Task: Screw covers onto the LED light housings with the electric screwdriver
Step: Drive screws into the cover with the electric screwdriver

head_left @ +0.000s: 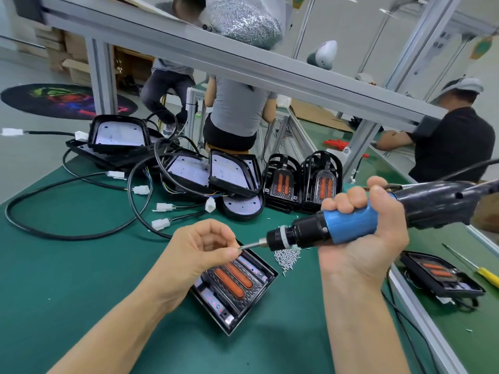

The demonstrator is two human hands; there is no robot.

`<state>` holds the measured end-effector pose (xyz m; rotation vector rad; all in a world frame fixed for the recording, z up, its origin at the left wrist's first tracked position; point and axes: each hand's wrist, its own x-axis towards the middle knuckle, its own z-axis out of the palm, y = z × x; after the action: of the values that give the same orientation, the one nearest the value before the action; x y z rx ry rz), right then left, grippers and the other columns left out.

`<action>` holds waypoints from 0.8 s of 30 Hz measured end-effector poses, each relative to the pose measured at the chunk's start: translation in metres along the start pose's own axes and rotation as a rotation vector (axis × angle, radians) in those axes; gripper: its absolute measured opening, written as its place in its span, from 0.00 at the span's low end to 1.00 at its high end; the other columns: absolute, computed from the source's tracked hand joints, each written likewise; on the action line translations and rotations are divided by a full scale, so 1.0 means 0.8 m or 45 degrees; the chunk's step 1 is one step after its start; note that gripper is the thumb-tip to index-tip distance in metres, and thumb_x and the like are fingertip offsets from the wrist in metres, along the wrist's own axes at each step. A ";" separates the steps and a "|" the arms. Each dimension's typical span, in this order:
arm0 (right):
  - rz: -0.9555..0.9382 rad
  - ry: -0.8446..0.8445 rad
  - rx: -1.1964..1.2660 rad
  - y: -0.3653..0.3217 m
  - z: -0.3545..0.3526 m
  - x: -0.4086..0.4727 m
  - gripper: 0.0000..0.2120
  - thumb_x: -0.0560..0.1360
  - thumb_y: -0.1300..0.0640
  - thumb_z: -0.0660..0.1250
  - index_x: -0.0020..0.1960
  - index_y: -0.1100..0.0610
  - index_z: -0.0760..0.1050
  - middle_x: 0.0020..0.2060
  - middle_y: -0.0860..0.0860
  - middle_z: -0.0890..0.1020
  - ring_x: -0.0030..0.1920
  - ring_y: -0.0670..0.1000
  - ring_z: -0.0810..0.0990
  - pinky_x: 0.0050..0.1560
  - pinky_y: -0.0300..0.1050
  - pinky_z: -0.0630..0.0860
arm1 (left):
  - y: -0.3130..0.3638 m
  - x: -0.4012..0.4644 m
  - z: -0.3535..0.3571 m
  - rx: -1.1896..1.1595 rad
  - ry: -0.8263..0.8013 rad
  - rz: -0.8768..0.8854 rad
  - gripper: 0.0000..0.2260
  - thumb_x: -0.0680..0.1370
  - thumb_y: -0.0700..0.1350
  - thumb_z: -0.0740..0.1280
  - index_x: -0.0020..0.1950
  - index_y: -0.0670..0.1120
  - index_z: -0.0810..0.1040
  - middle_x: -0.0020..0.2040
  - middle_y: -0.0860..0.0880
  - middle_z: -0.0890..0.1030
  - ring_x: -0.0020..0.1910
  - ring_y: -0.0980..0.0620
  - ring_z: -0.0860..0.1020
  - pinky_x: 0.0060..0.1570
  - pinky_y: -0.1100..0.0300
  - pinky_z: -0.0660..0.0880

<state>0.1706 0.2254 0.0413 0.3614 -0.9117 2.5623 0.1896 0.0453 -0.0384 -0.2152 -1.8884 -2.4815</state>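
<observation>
A black LED light housing (237,290) with a cover bearing two orange strips lies on the green mat in front of me. Above its upper left corner, my left hand (201,252) pinches a small screw (239,248) between thumb and forefinger, right at the tip of the screwdriver bit. My right hand (361,238) grips the blue-and-black electric screwdriver (351,225), held almost level and pointing left. A small heap of loose screws (287,256) lies on the mat just under the tool's nose.
Several open housings with white LED boards (186,171) and tangled black cables (81,225) lie at the back left. Two stacks of covers (302,182) stand behind. A finished housing (440,273) and a yellow screwdriver (483,272) lie on the right conveyor. People work beyond the aluminium frame (243,66).
</observation>
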 end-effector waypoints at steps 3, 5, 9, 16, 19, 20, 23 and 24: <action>-0.007 -0.006 -0.010 -0.001 0.000 0.000 0.05 0.68 0.59 0.62 0.43 0.53 0.71 0.26 0.45 0.71 0.26 0.45 0.70 0.32 0.38 0.72 | -0.001 -0.002 0.000 -0.005 0.004 0.001 0.11 0.62 0.37 0.73 0.42 0.40 0.77 0.35 0.47 0.81 0.34 0.55 0.78 0.38 0.66 0.76; -0.008 -0.014 -0.012 -0.001 0.000 0.000 0.05 0.68 0.59 0.61 0.43 0.53 0.71 0.27 0.45 0.71 0.26 0.45 0.70 0.32 0.38 0.72 | -0.002 -0.002 0.000 -0.009 0.004 0.002 0.11 0.62 0.37 0.73 0.42 0.40 0.77 0.35 0.47 0.81 0.34 0.55 0.78 0.38 0.66 0.76; -0.006 -0.023 -0.012 -0.001 -0.001 0.000 0.05 0.68 0.59 0.61 0.44 0.53 0.70 0.27 0.45 0.71 0.26 0.45 0.70 0.33 0.37 0.72 | -0.003 -0.003 0.000 -0.029 0.013 0.003 0.11 0.62 0.37 0.73 0.42 0.40 0.77 0.35 0.46 0.81 0.34 0.55 0.78 0.38 0.66 0.76; -0.003 -0.035 -0.021 0.001 -0.001 -0.002 0.05 0.68 0.60 0.61 0.44 0.53 0.71 0.26 0.45 0.71 0.25 0.45 0.70 0.33 0.37 0.72 | -0.007 -0.004 0.000 -0.042 0.040 0.000 0.09 0.62 0.38 0.74 0.40 0.40 0.79 0.35 0.45 0.82 0.33 0.52 0.78 0.39 0.63 0.78; -0.021 -0.044 -0.025 0.002 -0.001 -0.002 0.06 0.69 0.60 0.61 0.45 0.54 0.70 0.26 0.46 0.71 0.26 0.45 0.70 0.32 0.38 0.72 | -0.006 -0.004 0.001 -0.017 0.060 0.048 0.06 0.62 0.40 0.74 0.36 0.44 0.81 0.36 0.45 0.82 0.34 0.53 0.78 0.40 0.63 0.77; -0.022 -0.045 -0.028 0.003 -0.001 -0.002 0.06 0.69 0.60 0.61 0.45 0.54 0.70 0.27 0.46 0.71 0.26 0.45 0.69 0.32 0.38 0.72 | -0.006 -0.005 0.001 0.027 0.061 0.077 0.05 0.62 0.40 0.74 0.36 0.45 0.81 0.36 0.46 0.83 0.35 0.53 0.78 0.40 0.64 0.77; -0.015 -0.018 -0.025 0.006 -0.001 -0.001 0.06 0.68 0.60 0.61 0.45 0.54 0.70 0.27 0.46 0.70 0.25 0.45 0.69 0.32 0.37 0.71 | -0.006 -0.005 0.001 0.188 0.073 0.176 0.07 0.67 0.34 0.74 0.38 0.45 0.81 0.37 0.46 0.83 0.36 0.54 0.79 0.42 0.64 0.77; -0.011 0.007 -0.011 0.008 -0.001 0.000 0.06 0.68 0.60 0.61 0.45 0.54 0.71 0.27 0.46 0.71 0.25 0.45 0.69 0.32 0.37 0.71 | -0.007 -0.005 0.000 0.224 0.091 0.210 0.08 0.69 0.32 0.73 0.38 0.45 0.81 0.37 0.46 0.84 0.36 0.54 0.80 0.42 0.64 0.77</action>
<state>0.1679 0.2216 0.0372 0.3551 -0.9170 2.5492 0.1931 0.0468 -0.0445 -0.2628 -1.9592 -2.1757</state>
